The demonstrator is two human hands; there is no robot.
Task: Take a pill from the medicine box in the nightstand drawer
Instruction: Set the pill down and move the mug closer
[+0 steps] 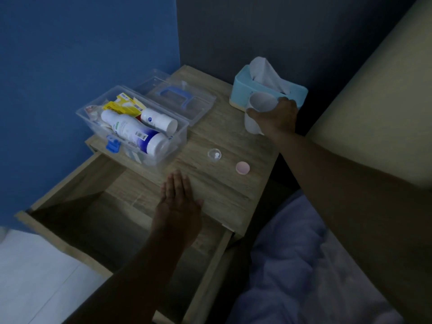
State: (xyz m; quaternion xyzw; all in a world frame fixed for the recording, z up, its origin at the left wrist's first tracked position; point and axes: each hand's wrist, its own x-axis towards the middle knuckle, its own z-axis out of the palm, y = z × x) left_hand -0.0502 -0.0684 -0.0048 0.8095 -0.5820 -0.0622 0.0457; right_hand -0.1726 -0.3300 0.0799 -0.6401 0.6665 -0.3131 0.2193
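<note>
I have one head-worn view, looking steeply down and forward from close above the nightstand [224,183], its open drawer [98,220] below left, bed [304,265] at lower right, wall corner beyond.

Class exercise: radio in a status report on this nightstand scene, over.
Left hand flat, empty on nightstand top. Right hand gripping white cup. Medicine box open; pill in small clear container. Path clear.

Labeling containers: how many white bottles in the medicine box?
2. A large white bottle lies diagonally along the medicine box front; a smaller white bottle lies behind it, toward the open lid. Packets could hide more underneath.
</note>
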